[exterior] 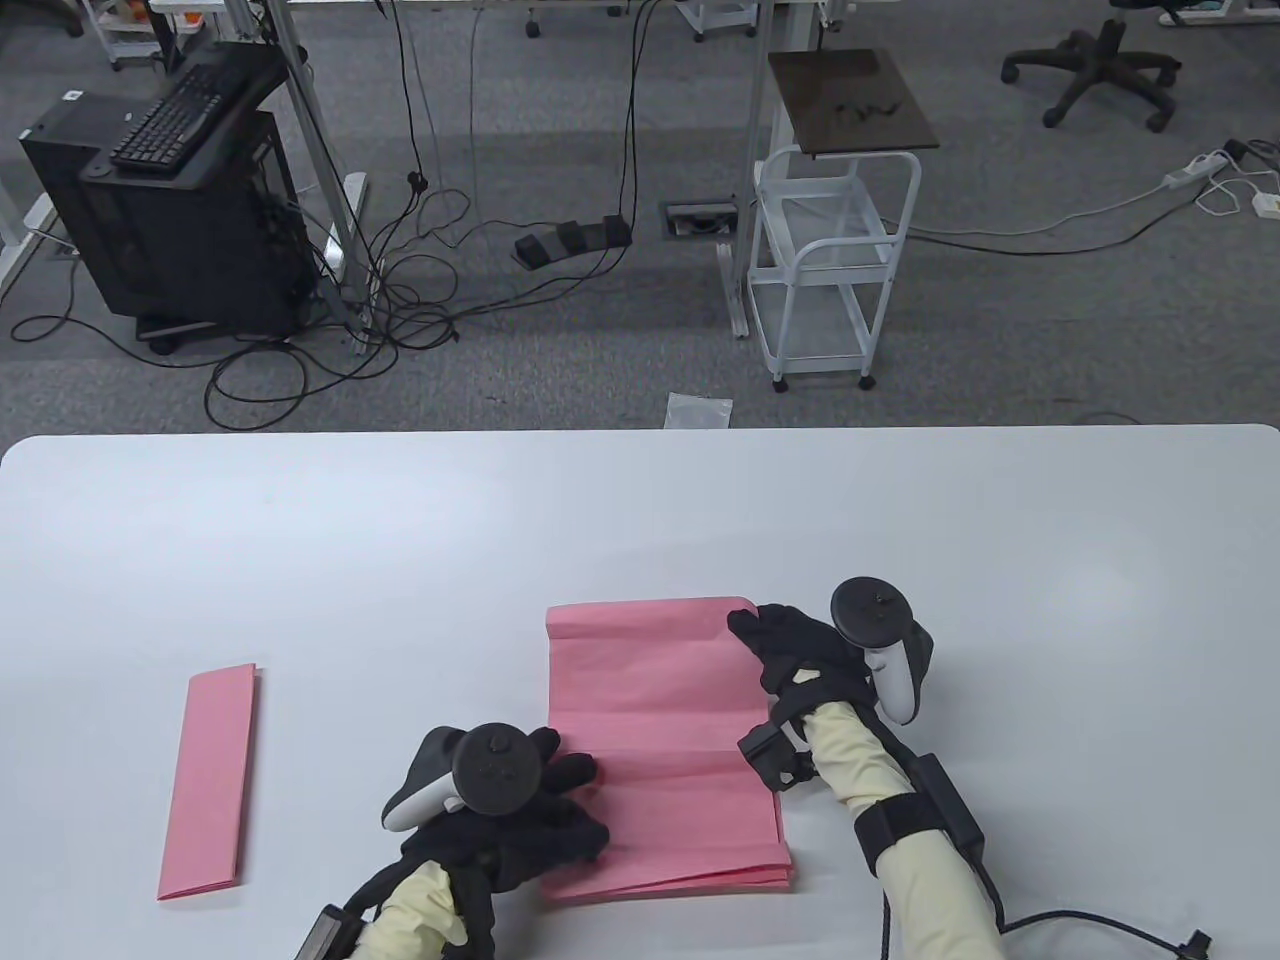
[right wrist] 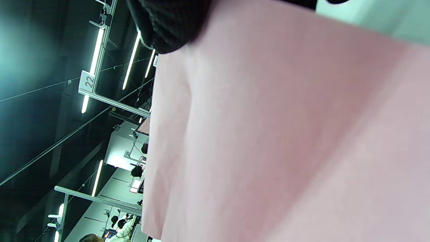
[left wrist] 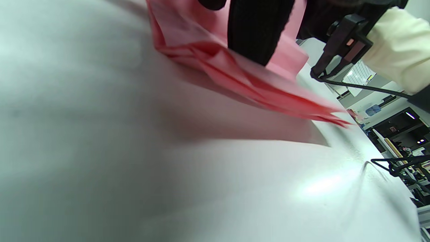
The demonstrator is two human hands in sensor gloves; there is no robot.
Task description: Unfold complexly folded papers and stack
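A stack of unfolded pink sheets (exterior: 665, 740) lies flat at the table's front centre, with creases across the top sheet. My left hand (exterior: 545, 800) rests on its lower left part, fingers spread on the paper; the left wrist view shows a gloved finger (left wrist: 258, 30) on the sheets (left wrist: 215, 64), whose layered edges sit slightly off the table. My right hand (exterior: 790, 650) lies with its fingers on the top sheet's far right corner; the pink sheet (right wrist: 285, 134) fills the right wrist view under a fingertip (right wrist: 168, 23). A folded pink strip (exterior: 210, 765) lies apart at the left.
The white table (exterior: 640, 520) stretches wide beyond the papers. A cable (exterior: 1100, 925) trails from my right forearm at the front right. A white cart (exterior: 830, 270) and a computer case (exterior: 180, 220) stand on the floor beyond the far edge.
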